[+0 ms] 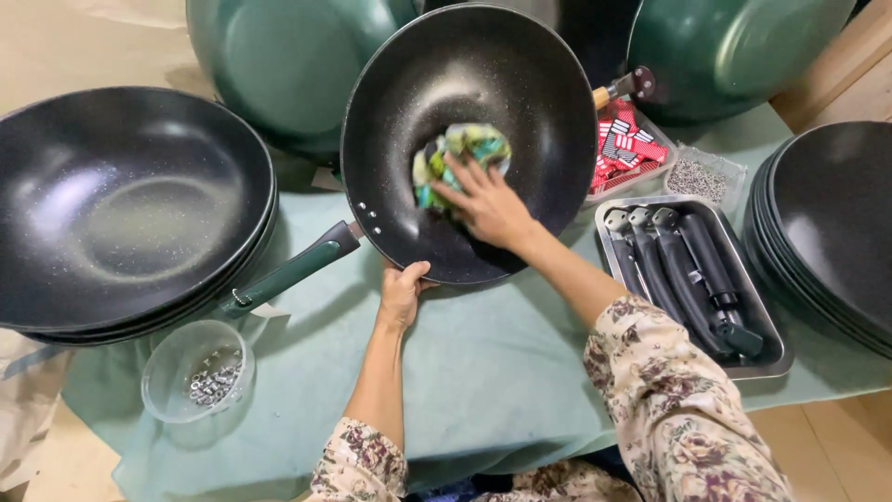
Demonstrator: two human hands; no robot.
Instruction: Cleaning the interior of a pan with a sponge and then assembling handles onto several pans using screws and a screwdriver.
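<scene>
Hands point(401, 296) on wok point(520, 84), cloth point(462, 149)

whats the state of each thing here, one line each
black wok: tilted up, handle fitted
left hand: gripping the wok's lower rim
right hand: pressing a cloth inside the wok
metal tray: holding loose black handles
clear bowl: holding a few small metal fasteners
left stack of woks: nested, facing up

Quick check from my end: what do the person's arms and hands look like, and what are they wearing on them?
Both hands are bare, with no gloves, rings or watch in view on the left hand or the right hand. The forearms are bare too. The left sleeve and right sleeve are loose cream fabric printed with dark maroon and olive flowers, pushed up toward the elbows.
</scene>
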